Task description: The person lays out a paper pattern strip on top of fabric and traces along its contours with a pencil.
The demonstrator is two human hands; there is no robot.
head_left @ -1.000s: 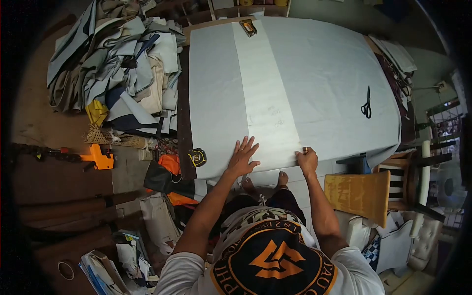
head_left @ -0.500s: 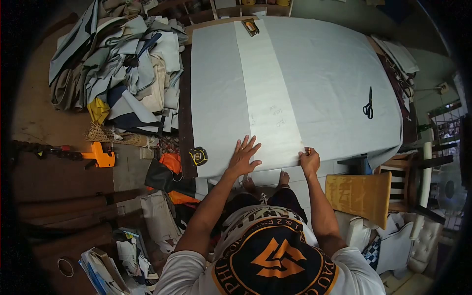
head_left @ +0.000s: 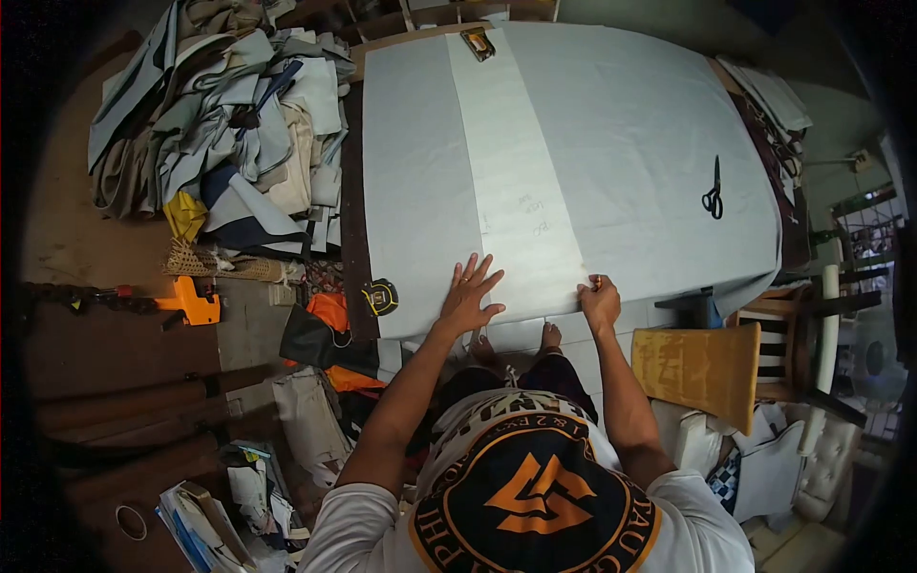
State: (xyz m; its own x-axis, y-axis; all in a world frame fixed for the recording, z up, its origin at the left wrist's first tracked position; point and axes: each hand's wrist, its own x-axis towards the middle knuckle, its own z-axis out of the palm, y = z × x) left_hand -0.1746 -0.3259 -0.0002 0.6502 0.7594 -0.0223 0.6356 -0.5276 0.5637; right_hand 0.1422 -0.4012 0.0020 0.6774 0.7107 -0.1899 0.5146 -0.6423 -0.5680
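A long white paper strip [head_left: 521, 153] with handwritten marks lies across the light grey cloth [head_left: 630, 143] on the table. My left hand [head_left: 468, 296] is flat over the strip's near left edge, its fingers spread. At the near right corner, my right hand [head_left: 600, 304] is closed in a pinch on a small pen-like tool [head_left: 597, 282] with an orange tint; most of it is hidden by the fingers. A black and yellow tape measure [head_left: 379, 297] lies left of my left hand. Black-handled scissors [head_left: 714, 191] rest on the cloth at the right.
A black and yellow object [head_left: 478, 44] sits on the strip's far end. Piled fabric [head_left: 239, 124] stands left of the table. An orange tool [head_left: 196, 300] is further left. A yellow-backed chair [head_left: 697, 372] stands near the right front, beside cushions [head_left: 764, 468].
The view has shifted slightly, so the table sits a little higher and further left. My right hand has changed slightly at the strip's corner; my left hand stays spread on the strip.
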